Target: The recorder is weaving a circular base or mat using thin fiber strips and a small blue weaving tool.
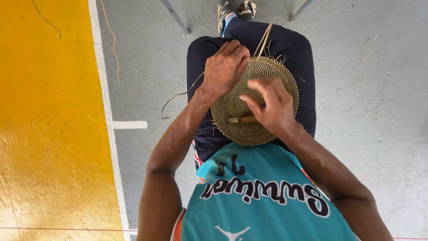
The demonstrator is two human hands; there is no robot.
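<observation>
Woven basketry, a round tan disc [249,116] of tightly coiled fibre, rests on the person's lap, across dark trousers [294,58], and both hands work on it. Left hand [224,69] is curled over the disc's far left rim, fingers bent down and closed around the edge, gripping it just beside the spot where a few loose straw strands [264,40] stick up and away from the rim. Right hand [272,107] lies on top of the disc near its right side, fingers half spread and bent, fingertips pressing toward the weave; it looks blurred, and whether it pinches a strand I cannot tell. A short brownish tool or stick [240,119] lies flat on the disc just under the right hand's thumb, touching the weave. Thin fibre ends trail off the left side of the disc toward the floor. Below the lap is grey concrete floor [370,116], littered with bits of straw, with a white painted line [107,111] and a yellow painted area [49,120] toward its left edge. A teal jersey [263,196] fills the near side of the view.
</observation>
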